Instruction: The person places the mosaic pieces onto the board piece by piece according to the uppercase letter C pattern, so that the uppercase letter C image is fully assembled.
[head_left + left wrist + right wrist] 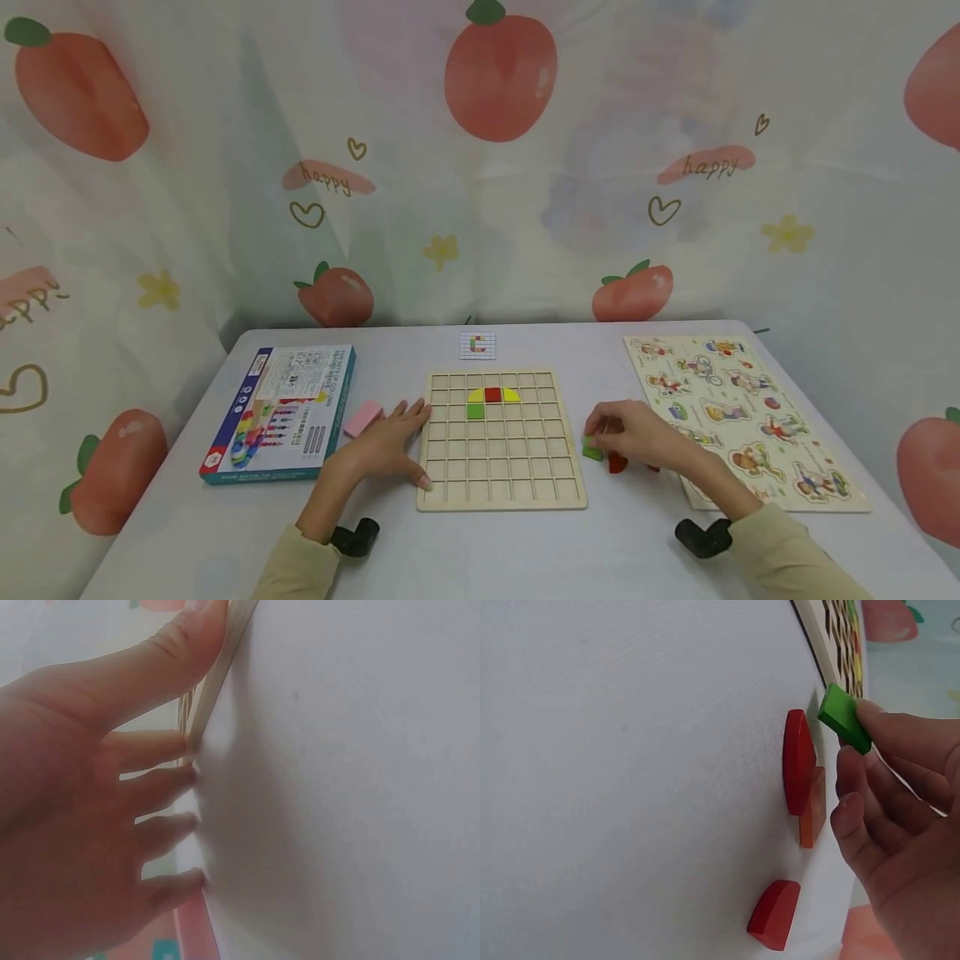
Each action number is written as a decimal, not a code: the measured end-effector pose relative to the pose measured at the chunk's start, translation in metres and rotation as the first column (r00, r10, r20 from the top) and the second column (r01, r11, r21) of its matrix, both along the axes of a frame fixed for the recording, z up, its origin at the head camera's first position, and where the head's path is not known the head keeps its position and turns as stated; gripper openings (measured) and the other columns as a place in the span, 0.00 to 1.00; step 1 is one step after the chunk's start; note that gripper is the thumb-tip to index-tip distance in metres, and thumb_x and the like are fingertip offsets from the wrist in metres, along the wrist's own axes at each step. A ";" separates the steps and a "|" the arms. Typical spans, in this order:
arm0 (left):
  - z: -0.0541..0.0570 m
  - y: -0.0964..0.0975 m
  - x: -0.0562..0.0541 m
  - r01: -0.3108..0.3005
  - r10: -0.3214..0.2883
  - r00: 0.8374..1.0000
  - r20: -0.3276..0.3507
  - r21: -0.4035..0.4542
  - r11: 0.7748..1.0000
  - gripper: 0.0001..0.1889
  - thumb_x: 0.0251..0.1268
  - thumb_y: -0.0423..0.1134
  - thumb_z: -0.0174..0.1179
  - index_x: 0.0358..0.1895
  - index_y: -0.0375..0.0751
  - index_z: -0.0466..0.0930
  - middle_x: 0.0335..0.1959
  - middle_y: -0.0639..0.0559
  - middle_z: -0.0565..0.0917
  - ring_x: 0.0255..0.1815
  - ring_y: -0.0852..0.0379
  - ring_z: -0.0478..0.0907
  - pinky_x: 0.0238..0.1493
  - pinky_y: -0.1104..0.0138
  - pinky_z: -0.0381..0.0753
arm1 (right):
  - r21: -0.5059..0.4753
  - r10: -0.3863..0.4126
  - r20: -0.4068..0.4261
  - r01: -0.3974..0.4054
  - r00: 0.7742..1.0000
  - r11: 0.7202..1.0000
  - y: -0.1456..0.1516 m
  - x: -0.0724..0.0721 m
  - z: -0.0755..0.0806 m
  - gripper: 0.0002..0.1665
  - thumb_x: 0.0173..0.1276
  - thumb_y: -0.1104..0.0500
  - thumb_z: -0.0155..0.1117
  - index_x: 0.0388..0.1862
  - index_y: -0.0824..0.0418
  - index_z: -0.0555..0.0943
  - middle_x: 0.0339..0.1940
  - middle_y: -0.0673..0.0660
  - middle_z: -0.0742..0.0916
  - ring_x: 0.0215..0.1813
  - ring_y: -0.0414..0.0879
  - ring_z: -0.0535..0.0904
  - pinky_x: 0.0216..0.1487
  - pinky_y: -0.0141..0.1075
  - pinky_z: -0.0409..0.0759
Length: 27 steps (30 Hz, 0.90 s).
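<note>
A wooden grid board [502,458] lies mid-table. In its upper cells sit a red square [492,395], a green square [476,411] and two yellow rounded pieces [511,395]. My left hand [382,443] has its fingers spread, with thumb and fingertips at the board's left edge. Right of the board, my right hand [630,429] pinches a green block [844,718] between thumb and fingers. Beside that hand, the right wrist view has a red curved block [798,761], an orange block [815,808] and another red block [775,915] on the table.
Behind the board lies a small pattern card [477,346]. A flat box [288,408] is at the left, with a pink piece [363,418] between it and the left hand. A picture puzzle board [738,417] covers the right side, partly under the right forearm.
</note>
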<state>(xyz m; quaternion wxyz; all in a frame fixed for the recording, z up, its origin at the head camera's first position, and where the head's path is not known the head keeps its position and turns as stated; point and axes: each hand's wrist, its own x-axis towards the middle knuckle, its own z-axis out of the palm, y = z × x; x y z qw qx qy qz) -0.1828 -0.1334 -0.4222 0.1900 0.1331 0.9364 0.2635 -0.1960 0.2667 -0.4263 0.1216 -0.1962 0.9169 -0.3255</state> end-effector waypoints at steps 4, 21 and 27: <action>0.000 0.000 0.000 0.003 -0.003 1.000 -0.011 0.001 1.000 0.58 0.43 0.46 0.84 0.81 0.42 0.59 0.84 0.47 0.56 0.86 0.41 0.44 0.83 0.41 0.42 | -0.030 -0.027 0.001 0.027 1.000 0.999 -0.003 -0.002 0.004 0.05 0.71 0.57 0.69 0.44 0.54 0.86 0.33 0.47 0.85 0.36 0.41 0.80 0.37 0.31 0.77; -0.005 0.000 -0.002 0.010 -0.010 1.000 -0.015 0.013 1.000 0.58 0.44 0.47 0.83 0.81 0.42 0.60 0.84 0.47 0.56 0.86 0.42 0.44 0.83 0.41 0.43 | -0.234 0.022 0.068 -0.005 0.997 0.972 -0.039 -0.015 -0.001 0.13 0.70 0.65 0.69 0.52 0.63 0.86 0.39 0.54 0.89 0.39 0.45 0.86 0.45 0.28 0.83; -0.005 -0.001 -0.002 0.006 -0.006 1.000 -0.019 0.007 1.000 0.58 0.43 0.46 0.84 0.81 0.42 0.60 0.84 0.47 0.56 0.86 0.42 0.44 0.83 0.42 0.42 | -0.276 0.053 0.092 -0.026 0.994 0.961 -0.052 -0.021 -0.004 0.18 0.69 0.66 0.69 0.56 0.69 0.84 0.43 0.60 0.90 0.41 0.46 0.87 0.44 0.27 0.84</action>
